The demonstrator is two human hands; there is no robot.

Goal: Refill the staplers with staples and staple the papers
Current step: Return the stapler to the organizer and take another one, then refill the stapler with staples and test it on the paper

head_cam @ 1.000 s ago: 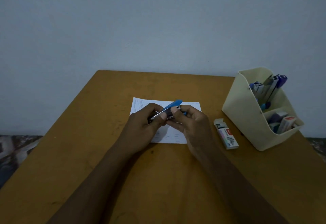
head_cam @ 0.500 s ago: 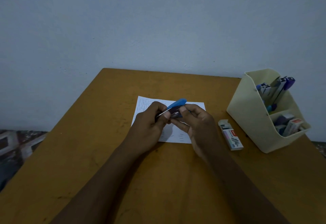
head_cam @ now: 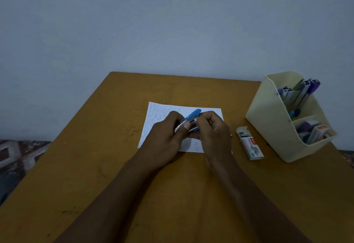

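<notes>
Both hands clamp the blue stapler [head_cam: 188,121], left hand [head_cam: 166,137] and right hand [head_cam: 212,129] meeting above the paper [head_cam: 159,114]; staple box [head_cam: 251,144] beside them on the tabletop [head_cam: 95,166].

Bare table [head_cam: 95,175] lies open left of and before the paper [head_cam: 159,112]; on the right a staple box [head_cam: 250,144] and a cream organizer [head_cam: 268,120] crowd the edge, wall close behind

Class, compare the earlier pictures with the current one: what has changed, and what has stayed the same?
Little changed. Both hands, left hand and right hand, keep gripping the small blue stapler above the white lined paper. Nothing taken or released. The open staple box and cream plastic organiser stayed put.
</notes>
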